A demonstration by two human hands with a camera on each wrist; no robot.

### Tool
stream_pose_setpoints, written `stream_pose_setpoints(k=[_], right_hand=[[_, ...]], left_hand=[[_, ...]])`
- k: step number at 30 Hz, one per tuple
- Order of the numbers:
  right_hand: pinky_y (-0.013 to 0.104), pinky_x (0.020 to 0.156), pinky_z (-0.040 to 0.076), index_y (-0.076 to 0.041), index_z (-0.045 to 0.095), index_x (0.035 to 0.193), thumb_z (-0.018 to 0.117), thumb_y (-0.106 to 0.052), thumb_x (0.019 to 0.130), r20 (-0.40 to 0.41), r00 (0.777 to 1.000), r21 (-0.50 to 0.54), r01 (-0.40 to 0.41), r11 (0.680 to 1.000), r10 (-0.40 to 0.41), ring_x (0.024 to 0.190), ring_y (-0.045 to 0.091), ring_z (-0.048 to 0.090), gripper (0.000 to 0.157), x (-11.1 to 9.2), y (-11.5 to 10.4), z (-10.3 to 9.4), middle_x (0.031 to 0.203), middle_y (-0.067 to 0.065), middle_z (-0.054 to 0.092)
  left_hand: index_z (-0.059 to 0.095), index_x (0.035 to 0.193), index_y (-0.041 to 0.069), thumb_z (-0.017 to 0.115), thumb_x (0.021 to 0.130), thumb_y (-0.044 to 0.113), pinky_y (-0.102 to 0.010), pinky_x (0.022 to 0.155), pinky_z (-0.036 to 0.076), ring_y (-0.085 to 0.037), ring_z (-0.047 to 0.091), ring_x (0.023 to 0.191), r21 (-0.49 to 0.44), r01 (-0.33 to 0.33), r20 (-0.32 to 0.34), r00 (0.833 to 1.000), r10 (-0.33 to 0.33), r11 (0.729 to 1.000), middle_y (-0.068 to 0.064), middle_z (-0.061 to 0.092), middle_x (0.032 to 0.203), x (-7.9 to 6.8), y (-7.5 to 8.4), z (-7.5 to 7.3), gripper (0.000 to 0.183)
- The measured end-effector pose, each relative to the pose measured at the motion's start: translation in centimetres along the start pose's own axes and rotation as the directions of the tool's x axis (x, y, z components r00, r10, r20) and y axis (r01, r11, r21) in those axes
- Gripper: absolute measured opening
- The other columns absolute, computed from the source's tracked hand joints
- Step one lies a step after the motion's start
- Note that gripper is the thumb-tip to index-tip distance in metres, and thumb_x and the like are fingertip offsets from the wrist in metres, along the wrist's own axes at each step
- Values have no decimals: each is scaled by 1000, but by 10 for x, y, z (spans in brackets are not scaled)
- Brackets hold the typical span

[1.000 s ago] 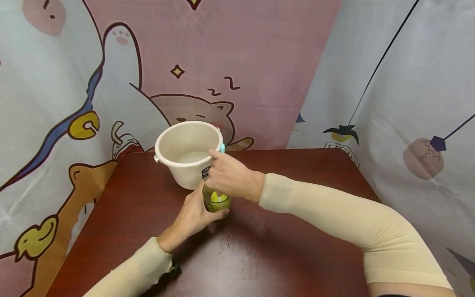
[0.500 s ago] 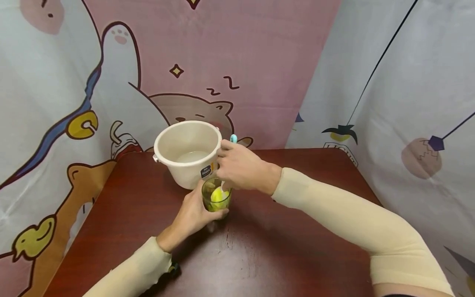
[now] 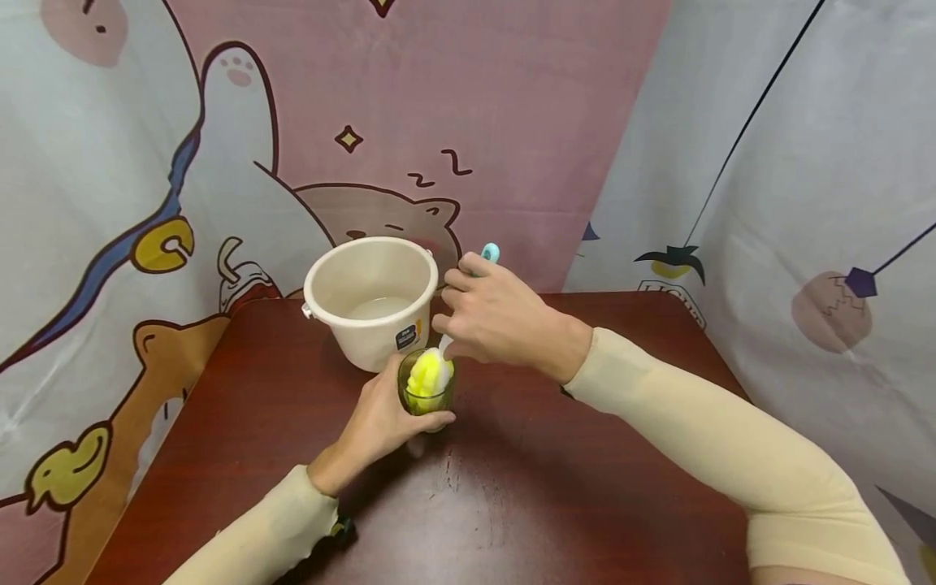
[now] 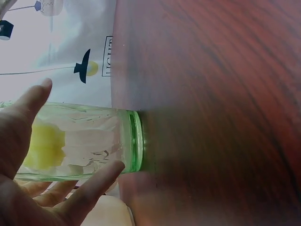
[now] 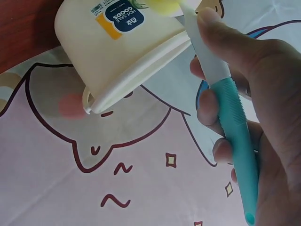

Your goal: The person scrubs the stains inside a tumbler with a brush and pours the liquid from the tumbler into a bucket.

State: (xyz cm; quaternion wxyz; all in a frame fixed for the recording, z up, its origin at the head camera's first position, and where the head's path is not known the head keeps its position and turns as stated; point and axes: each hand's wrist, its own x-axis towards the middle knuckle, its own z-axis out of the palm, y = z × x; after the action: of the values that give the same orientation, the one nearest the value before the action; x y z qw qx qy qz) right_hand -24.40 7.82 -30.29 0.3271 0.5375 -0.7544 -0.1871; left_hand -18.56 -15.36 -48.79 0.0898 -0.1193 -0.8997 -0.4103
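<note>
My left hand [image 3: 382, 413] grips a green-tinted drinking glass [image 3: 427, 402] around its side, its mouth tipped towards the far right. In the left wrist view the clear lower part of the glass [image 4: 94, 136] shows, with the thumb and fingers around it. A cup brush with a yellow and white sponge head [image 3: 427, 375] sits in the mouth of the glass. My right hand [image 3: 504, 313] holds the brush by its handle, fingers wrapped round the teal grip [image 5: 235, 127] below a white neck. The handle's teal end sticks up past the right hand in the head view.
A cream bucket [image 3: 371, 345] with a dark label stands just behind the glass, a little liquid at its bottom. Water drops mark the dark red wooden table [image 3: 556, 487] in front. A printed cartoon cloth [image 3: 512, 122] hangs right behind the table and along both sides.
My right hand has moved up and to the right, drawing the brush head from deep in the glass up to its mouth. The left hand and glass have hardly moved.
</note>
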Motion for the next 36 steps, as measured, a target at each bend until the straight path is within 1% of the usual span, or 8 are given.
stream_pose_setpoints(k=[5,11,15,22,27,32,34,36], right_hand=[[42,103,49,-25,79,89,89,-66,93,-48,999,2,-15,1000,16,99,26,67,42,-6,1,0,87,0,79],[42,102,49,-24,77,88,90,-67,93,-82,995,20,-56,998,58,93,26,66,46,-15,1,0,83,1,73],[43,101,50,-23,76,89,92,-66,92,-113,991,29,-71,997,74,90,26,64,46,-18,-4,4,82,1,73],[42,100,50,-25,80,102,91,-64,95,-134,989,-5,-67,998,66,94,27,65,41,-16,-13,11,86,3,74],[40,102,50,-26,77,117,91,-60,96,-117,993,-26,-15,1000,11,98,27,67,43,-9,-16,17,91,5,77],[36,102,43,-28,72,111,84,-28,103,-108,991,-134,70,989,-84,96,24,59,15,3,-21,18,92,3,79],[35,100,40,-29,70,104,76,-14,104,-81,989,-191,108,976,-125,93,22,55,16,10,-23,14,85,-1,76],[35,99,37,-29,68,98,72,-12,104,-33,986,-225,152,962,-163,90,20,54,19,17,-24,8,78,-5,74]], left_hand=[[58,160,18,110,76,53,-47,102,64,-22,78,117,-17,-13,-2,1000,13,1000,-1,80,136,2,0,-2,105],[65,154,18,110,77,47,-48,100,65,-24,80,114,10,-29,-10,1000,29,1000,-2,82,132,2,2,-1,94],[66,154,16,111,77,45,-50,101,66,-26,81,115,10,-25,-22,999,26,1000,-5,83,131,2,3,0,95],[65,156,15,111,76,43,-50,101,66,-25,81,114,21,-24,-27,999,25,999,-4,83,128,3,5,0,96],[63,158,16,111,77,42,-48,98,66,-24,80,110,32,-41,-32,999,42,999,-4,83,125,5,6,-1,98],[61,160,17,110,78,42,-50,99,67,-25,80,112,48,-69,-25,997,70,996,-6,82,128,4,5,-2,99],[60,161,19,110,78,43,-50,100,67,-25,80,112,55,-74,-20,997,75,996,-4,82,128,4,4,-2,100],[59,161,20,110,78,44,-51,101,67,-25,81,112,58,-77,-18,997,78,995,-3,82,128,3,4,-2,100]])
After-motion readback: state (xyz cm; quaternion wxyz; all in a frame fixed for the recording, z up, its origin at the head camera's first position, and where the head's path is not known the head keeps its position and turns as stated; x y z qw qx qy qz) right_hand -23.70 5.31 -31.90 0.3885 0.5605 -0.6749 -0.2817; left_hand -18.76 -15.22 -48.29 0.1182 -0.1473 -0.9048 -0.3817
